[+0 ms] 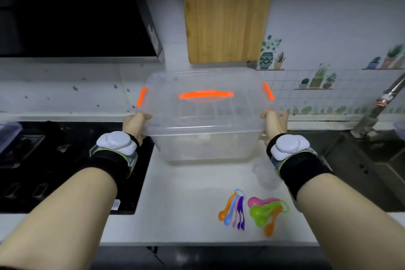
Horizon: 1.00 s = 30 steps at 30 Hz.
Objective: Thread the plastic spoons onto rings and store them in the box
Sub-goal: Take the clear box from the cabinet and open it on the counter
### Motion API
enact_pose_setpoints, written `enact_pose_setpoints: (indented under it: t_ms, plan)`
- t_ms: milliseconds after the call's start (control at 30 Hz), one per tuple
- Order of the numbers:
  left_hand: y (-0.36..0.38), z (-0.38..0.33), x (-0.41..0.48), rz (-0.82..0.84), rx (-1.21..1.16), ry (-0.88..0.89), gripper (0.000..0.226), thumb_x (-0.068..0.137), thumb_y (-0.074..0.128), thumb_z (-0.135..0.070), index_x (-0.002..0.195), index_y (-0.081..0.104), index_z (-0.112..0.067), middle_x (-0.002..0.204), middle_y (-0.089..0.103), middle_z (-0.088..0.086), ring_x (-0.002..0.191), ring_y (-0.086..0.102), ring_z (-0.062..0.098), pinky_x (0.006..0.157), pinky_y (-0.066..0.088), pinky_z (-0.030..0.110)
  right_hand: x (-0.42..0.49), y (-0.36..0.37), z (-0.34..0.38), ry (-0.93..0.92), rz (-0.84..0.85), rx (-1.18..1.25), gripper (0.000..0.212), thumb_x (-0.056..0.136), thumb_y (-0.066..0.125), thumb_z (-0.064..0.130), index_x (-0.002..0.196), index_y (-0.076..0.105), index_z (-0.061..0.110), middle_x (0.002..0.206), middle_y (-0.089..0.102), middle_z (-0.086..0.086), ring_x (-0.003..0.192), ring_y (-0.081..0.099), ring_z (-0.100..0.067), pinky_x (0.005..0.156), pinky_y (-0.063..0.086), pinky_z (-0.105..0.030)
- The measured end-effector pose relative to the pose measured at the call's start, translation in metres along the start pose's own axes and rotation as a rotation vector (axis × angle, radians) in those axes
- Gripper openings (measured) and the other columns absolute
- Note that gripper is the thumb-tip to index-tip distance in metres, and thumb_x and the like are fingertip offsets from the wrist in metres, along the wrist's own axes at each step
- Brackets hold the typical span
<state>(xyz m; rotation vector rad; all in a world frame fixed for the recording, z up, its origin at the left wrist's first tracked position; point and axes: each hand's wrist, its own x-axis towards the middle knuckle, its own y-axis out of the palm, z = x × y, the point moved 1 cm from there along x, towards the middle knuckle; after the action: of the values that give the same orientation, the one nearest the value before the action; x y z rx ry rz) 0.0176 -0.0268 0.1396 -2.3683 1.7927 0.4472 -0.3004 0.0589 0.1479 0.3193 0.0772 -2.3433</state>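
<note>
Left grip (134,122) and right grip (274,122) each curl round one end of the clear lidded box (203,116). On the white table (179,204) nearby lie two ringed sets: slim spoons (233,212) and green spoons (266,212). The hob sticker (116,205) is too blurred to read.

**White worktop: what you have on it**

White worktop (182,204) directly ahead of you. At 5 o'clock: slim spoons (232,212) bunched on a blue ring (238,192). Just beside them, toward 4: green, pink and orange scoops (260,212) on a green ring (286,207). Clear box (206,144) at 12; resting or lifted, cannot tell. Black hob (54,160) at 9, sink (361,171) at 3.
</note>
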Motion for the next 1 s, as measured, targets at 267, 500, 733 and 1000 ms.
enact_pose_setpoints:
  t_ms: [267,500,733,1000]
  plan:
    - [-0.015,0.032,0.025,0.006,0.166,-0.063,0.005,0.083,0.058,0.0,0.086,0.06,0.002,0.073,0.053,0.012,0.051,0.052,0.019,0.051,0.042,0.025,0.008,0.004,-0.039,0.061,-0.041,-0.139,0.034,0.066,0.052,0.013,0.099,0.048,0.023,0.098,0.05,-0.001,0.098,0.049,-0.027,0.07,0.051,-0.041]
    - [-0.022,0.05,0.047,0.126,0.237,-0.194,0.04,0.084,0.059,0.004,0.123,0.051,0.01,0.1,0.059,0.016,0.081,0.06,0.029,0.07,0.05,0.041,0.019,-0.003,-0.054,0.141,-0.158,-0.405,0.043,0.067,0.056,0.009,0.11,0.055,0.007,0.1,0.057,-0.011,0.096,0.054,-0.032,0.088,0.052,-0.045]
    - [-0.031,0.058,0.053,0.218,0.344,-0.281,0.033,0.083,0.061,0.006,0.116,0.055,0.012,0.083,0.064,0.017,0.072,0.062,0.03,0.064,0.054,0.041,0.017,-0.013,-0.049,0.221,-0.037,-0.646,0.037,0.071,0.051,0.014,0.102,0.058,-0.004,0.091,0.059,-0.017,0.079,0.055,-0.034,0.07,0.043,-0.032]
    - [-0.038,0.058,0.06,0.34,0.476,-0.351,0.047,0.081,0.066,0.003,0.125,0.051,0.011,0.124,0.058,0.029,0.114,0.057,0.045,0.102,0.042,0.058,0.021,-0.022,-0.046,0.26,0.052,-0.727,0.036,0.078,0.047,0.019,0.102,0.062,-0.002,0.088,0.06,-0.017,0.077,0.055,-0.033,0.073,0.041,-0.031]
